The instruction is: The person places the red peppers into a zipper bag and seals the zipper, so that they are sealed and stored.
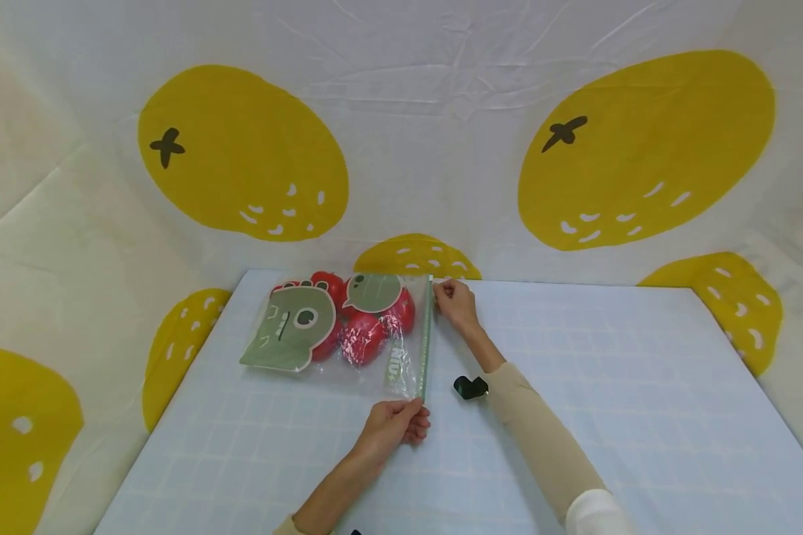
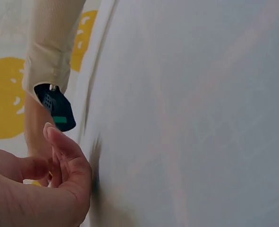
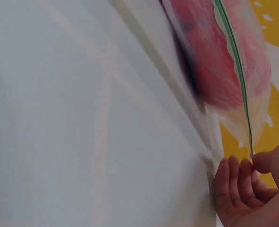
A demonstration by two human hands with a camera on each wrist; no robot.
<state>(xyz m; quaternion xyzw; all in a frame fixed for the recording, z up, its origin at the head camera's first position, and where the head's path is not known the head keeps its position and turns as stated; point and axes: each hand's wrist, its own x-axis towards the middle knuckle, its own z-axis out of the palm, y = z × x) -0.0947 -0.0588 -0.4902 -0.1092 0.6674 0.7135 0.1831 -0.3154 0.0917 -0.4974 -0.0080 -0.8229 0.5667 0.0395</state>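
A clear zip bag with a green one-eyed monster print lies at the back left of the table. Several shiny red round things show through its plastic. Its green zip strip runs along the right side; the right wrist view shows this strip edge-on. My left hand pinches the strip's near end between thumb and curled fingers. At the far end, my right hand pinches the strip's tip, thumb against the index finger. In the left wrist view, my left hand hides the bag.
A pale blue checked cloth covers the table. White fabric with large yellow fruit prints hangs behind and at the sides. A small dark device sits at my right wrist.
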